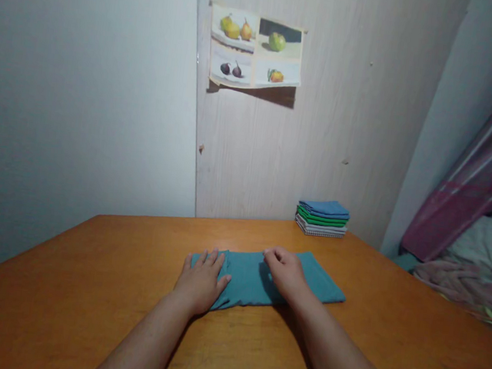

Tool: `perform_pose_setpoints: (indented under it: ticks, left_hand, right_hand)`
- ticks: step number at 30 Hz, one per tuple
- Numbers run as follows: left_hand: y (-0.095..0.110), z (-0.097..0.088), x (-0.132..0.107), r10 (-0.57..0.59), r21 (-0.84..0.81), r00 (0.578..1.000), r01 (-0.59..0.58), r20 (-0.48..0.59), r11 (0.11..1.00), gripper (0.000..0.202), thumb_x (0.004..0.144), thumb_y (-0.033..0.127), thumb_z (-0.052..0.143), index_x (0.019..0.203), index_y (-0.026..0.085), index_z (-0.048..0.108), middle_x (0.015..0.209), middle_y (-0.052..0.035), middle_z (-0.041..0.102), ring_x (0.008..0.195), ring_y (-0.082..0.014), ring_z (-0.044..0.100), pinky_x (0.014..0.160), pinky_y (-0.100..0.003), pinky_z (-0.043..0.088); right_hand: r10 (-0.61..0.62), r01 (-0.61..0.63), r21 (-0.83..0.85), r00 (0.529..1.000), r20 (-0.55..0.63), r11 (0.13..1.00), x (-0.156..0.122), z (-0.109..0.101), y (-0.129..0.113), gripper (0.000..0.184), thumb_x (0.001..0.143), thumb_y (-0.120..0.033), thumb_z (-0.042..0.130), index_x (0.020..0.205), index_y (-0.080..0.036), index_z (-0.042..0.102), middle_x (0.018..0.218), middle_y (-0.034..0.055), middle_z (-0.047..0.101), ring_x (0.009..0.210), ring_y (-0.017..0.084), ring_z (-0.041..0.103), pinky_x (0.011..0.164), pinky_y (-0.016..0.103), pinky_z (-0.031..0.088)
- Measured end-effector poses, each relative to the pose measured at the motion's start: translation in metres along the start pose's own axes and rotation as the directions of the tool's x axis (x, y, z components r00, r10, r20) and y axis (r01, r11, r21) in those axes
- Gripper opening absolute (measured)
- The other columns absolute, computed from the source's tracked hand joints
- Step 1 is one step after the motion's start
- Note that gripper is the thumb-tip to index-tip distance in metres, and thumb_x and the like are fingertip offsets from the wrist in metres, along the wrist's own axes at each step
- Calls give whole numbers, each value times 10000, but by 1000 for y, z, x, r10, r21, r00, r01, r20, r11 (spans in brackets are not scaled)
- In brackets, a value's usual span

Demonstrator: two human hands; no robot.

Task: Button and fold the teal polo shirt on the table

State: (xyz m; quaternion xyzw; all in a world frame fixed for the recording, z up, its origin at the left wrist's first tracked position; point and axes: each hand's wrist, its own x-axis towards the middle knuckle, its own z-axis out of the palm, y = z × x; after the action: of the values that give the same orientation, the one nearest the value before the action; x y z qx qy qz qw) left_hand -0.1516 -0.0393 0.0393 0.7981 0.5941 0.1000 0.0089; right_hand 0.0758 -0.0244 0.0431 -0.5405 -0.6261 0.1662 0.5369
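– One big orange-brown counter [227, 348] fills most of the lower view, right? What's lying on it?

– Yeah, and there's a teal cloth [242, 279] around the middle, in front of the person. It's folded into a long flat rectangle, pretty smooth through the center, with creases bunching up at the left end and a slightly wavy near edge. The right end slants toward the near corner. Well apart, at the far right, sits a neat stack of folded cloths [322, 218], blue over green over pale.

– OK, and the hands?

– Left hand [200, 283] is open, palm down, fingers spread, resting on the cloth's left end. Right hand [286, 275] is loosely closed over the right half, fingers curled in, thumb near the index finger. It throws a shadow on the fabric, but honestly can't tell if it's touching it.
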Motion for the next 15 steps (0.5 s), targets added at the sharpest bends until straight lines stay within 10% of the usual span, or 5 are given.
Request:
perform_pose_setpoints:
  ticks: [6, 15]
  left_hand:
    - [5, -4, -4, 102, -19, 995, -102, -7, 995, 576, 999, 365, 267, 1514, 154, 415, 1610, -113, 322, 1506, -276, 256, 1218, -523, 156]
    - [4, 6, 0, 88, -67, 994, -84, 61, 994, 778, 927, 632, 359, 1549, 164, 356, 1633, -110, 234, 1529, -323, 149, 1209, -569, 143]
  right_hand:
    - [77, -75, 16, 987, -141, 997, 13, -13, 19, 312, 815, -439, 518, 677, -204, 670, 647, 17, 648, 665, 197, 579, 612, 275, 392]
    - [257, -262, 34, 902, -347, 965, 39, -61, 52, 255, 753, -395, 538, 735, -197, 699, 695, 42, 672, 721, 220, 602, 626, 287, 424]
